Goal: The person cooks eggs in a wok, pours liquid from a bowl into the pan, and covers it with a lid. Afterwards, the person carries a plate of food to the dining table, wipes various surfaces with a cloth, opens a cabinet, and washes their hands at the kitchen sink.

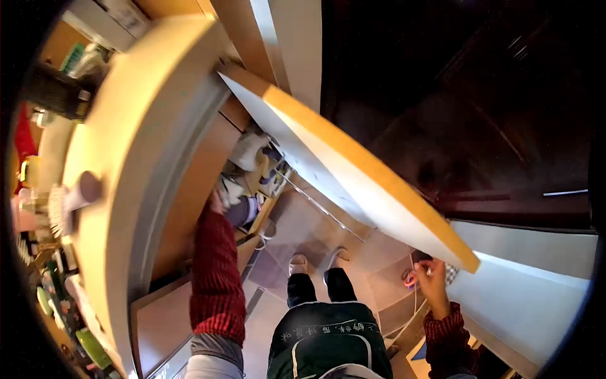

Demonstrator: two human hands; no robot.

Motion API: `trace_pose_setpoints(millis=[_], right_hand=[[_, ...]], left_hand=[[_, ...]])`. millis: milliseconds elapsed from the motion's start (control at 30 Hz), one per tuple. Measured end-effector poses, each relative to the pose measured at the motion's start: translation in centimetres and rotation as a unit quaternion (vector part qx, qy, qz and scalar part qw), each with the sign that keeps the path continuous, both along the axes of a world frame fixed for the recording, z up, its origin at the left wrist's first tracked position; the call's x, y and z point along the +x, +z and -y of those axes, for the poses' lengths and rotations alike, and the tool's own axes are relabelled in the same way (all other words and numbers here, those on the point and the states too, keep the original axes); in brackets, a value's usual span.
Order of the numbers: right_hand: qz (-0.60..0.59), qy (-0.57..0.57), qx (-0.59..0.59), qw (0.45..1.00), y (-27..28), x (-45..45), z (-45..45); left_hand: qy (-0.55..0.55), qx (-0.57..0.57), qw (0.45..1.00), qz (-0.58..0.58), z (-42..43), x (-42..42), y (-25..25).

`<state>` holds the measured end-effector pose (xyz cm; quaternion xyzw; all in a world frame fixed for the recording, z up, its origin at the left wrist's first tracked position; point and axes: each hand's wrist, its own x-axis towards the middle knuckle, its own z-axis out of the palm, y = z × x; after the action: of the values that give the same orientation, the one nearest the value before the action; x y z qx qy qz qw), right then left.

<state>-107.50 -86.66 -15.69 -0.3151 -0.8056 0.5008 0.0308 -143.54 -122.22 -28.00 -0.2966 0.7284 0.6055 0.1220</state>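
- Dark red ribbed knit is worn on both arms, with a grey and white layer shown below the left sleeve (pixel 218 278).
- The left hand (pixel 216 201) is reached into an open wooden compartment (pixel 252 237); its fingers are mostly hidden and blurred, so whether it is wide, narrow or holding something cannot be told.
- Near that hand, inside the compartment, a crumpled white item (pixel 232 187) and a round grey-lilac container (pixel 241 211) are seen, with a white bag-like bundle (pixel 248 150) beyond them.
- The right hand (pixel 432 284) is raised near the lower corner of a tilted-looking white panel with an orange-yellow edge (pixel 341 164); its thumb and fingers are drawn close together.
- Just beside the right fingertips, a small red and blue looped item (pixel 409 278) is seen; whether it is gripped cannot be told.
- A lilac cylinder (pixel 90 188) and a green tube-like item (pixel 93 347) are placed along the pale wooden counter (pixel 136 107) on the left.
- Pale slippers (pixel 298 260) are worn on the tiled floor (pixel 300 218), below a black apron with white writing (pixel 331 338).
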Motion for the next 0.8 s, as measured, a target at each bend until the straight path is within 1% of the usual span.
trace_pose_setpoints(millis=[33, 67, 100, 133, 167, 200, 233, 267, 333, 367, 400, 433, 467, 500, 533, 567, 600, 633, 667, 700, 733, 767, 800], right_hand=[[-0.035, 0.019, 0.102, 0.994, 1.3, -0.9, 0.4], [-0.056, 0.025, 0.106, 0.992, 1.8, -1.4, 1.4], [-0.089, 0.034, 0.128, 0.987, 2.1, -2.1, 2.6], [-0.121, 0.045, 0.149, 0.980, 2.2, -2.8, 3.7], [-0.137, 0.005, 0.034, 0.990, 2.1, -3.2, 5.3], [-0.148, 0.004, 0.017, 0.989, 3.2, -3.8, 3.0], [-0.116, 0.006, 0.034, 0.993, 2.8, -3.1, 3.8], [-0.083, 0.007, 0.053, 0.995, 2.6, -2.3, 4.6], [-0.127, 0.143, 0.106, 0.976, 3.3, -1.0, 7.9], [-0.117, 0.186, 0.067, 0.973, 5.1, -0.9, 10.2], [-0.105, 0.227, 0.028, 0.968, 7.2, -0.8, 12.6], [-0.093, 0.265, -0.049, 0.958, 8.5, -0.8, 14.3], [-0.080, 0.303, -0.125, 0.941, 9.9, -0.7, 16.2], [-0.083, 0.286, -0.156, 0.942, 11.9, -0.9, 18.1], [-0.081, 0.298, -0.154, 0.939, 13.1, -1.8, 19.1], [-0.112, 0.287, -0.113, 0.945, 14.2, -3.1, 19.9], [-0.145, 0.273, -0.074, 0.948, 15.4, -4.8, 20.7], [-0.255, 0.294, 0.035, 0.920, 16.6, -7.5, 21.0], [-0.317, 0.310, 0.098, 0.891, 19.2, -10.6, 21.7], [-0.412, 0.330, 0.170, 0.832, 21.0, -14.1, 22.6], [-0.439, 0.352, 0.236, 0.792, 24.9, -20.1, 25.4], [-0.417, 0.342, 0.315, 0.782, 25.4, -23.0, 27.0], [-0.391, 0.338, 0.376, 0.769, 25.4, -25.8, 28.2]], left_hand=[[-0.119, -0.143, 0.982, 0.016, 1.0, 1.1, -0.3], [-0.226, -0.284, 0.931, 0.031, 2.1, 2.9, -1.9], [-0.347, -0.354, 0.868, -0.013, 3.2, 6.1, -7.2], [-0.452, -0.437, 0.774, -0.076, 4.3, 9.3, -12.5], [-0.519, -0.506, 0.672, -0.152, 5.4, 12.5, -17.4], [-0.447, -0.494, 0.641, -0.382, 2.0, 17.1, -12.4], [-0.460, -0.232, 0.819, -0.252, 1.2, 21.0, -8.4], [-0.421, 0.065, 0.899, -0.100, 0.1, 24.1, -4.3], [-0.351, 0.108, 0.928, -0.055, -3.0, 28.5, 4.4], [-0.347, 0.111, 0.929, -0.059, -3.5, 29.8, 6.6], [-0.365, 0.113, 0.924, 0.015, -3.6, 30.7, 8.4], [-0.378, 0.115, 0.914, 0.090, -3.5, 31.2, 9.5], [-0.374, 0.118, 0.916, 0.086, -2.7, 31.2, 9.8], [-0.422, 0.181, 0.888, 0.041, -1.7, 30.5, 9.8], [-0.465, 0.243, 0.852, -0.006, -0.9, 30.1, 10.3], [-0.455, 0.221, 0.863, 0.019, -0.6, 29.0, 14.6], [-0.432, 0.194, 0.880, 0.034, 0.5, 28.7, 14.3], [-0.433, 0.145, 0.888, 0.048, 1.5, 28.2, 16.4], [-0.431, 0.094, 0.895, 0.060, 2.5, 27.4, 18.5], [-0.410, 0.055, 0.911, 0.009, 3.6, 26.9, 19.1], [-0.372, 0.008, 0.927, -0.038, 6.5, 27.4, 20.0], [-0.360, -0.002, 0.930, -0.079, 7.9, 27.6, 20.8], [-0.344, -0.006, 0.935, -0.079, 9.3, 27.9, 21.8]])
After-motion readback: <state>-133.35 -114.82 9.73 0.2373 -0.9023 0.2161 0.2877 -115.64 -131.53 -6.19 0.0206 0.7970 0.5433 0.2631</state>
